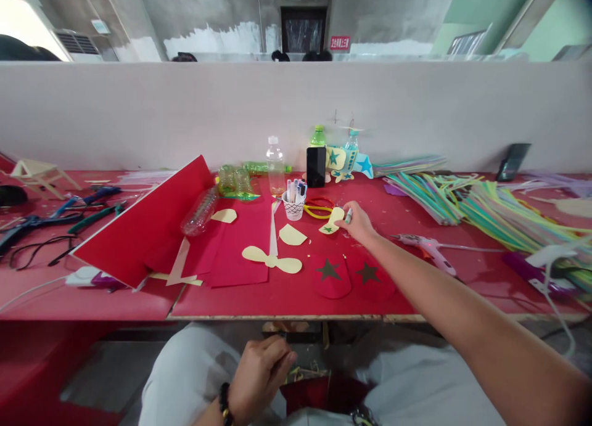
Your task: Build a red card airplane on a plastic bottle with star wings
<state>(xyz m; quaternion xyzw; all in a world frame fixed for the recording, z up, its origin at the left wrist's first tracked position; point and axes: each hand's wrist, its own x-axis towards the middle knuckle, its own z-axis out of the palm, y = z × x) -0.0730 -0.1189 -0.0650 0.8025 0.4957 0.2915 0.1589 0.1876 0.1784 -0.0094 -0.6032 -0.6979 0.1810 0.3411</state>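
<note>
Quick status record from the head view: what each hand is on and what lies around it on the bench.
right hand: stretched out over the red table, fingers on a small marker beside a pale yellow cutout
left hand: low over the lap, fingers curled; whether it holds anything cannot be told
near right hand: yellow scissors, cup of markers
front of table: two red pieces with dark stars, yellow propeller shape
right side: glue gun, bundle of straws
</note>
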